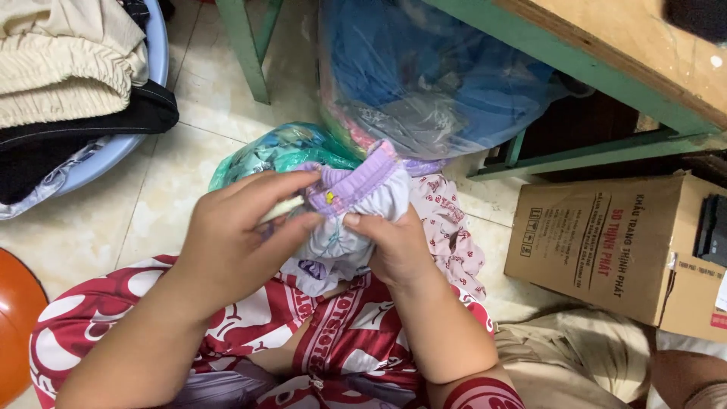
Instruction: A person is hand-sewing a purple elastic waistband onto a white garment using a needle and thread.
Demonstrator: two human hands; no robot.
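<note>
While the person sits on the tiled floor (189,98) in red-and-white patterned clothes (333,333), a green-framed wooden table (606,60) fills the upper right of the frame. Under it, at top centre, leans a big clear plastic bag of blue fabric (432,68). A brown cardboard box (606,242) lies at the right edge, and a pale blue basin (155,68) heaped with cream and black garments sits in the upper left. An orange rounded object (15,318) shows at the lower left edge. A teal plastic bag (280,148) lies just behind the hands, and a pink-printed white cloth (447,227) spreads to their right.

At the centre, both hands hold a small white garment with a purple elastic waistband (356,189). The left hand (235,235) has its fingers pressed together, pinching a thin pale strip (282,208) at the waistband. The right hand (394,246) clasps the bunched fabric, thumb pressed on top.
</note>
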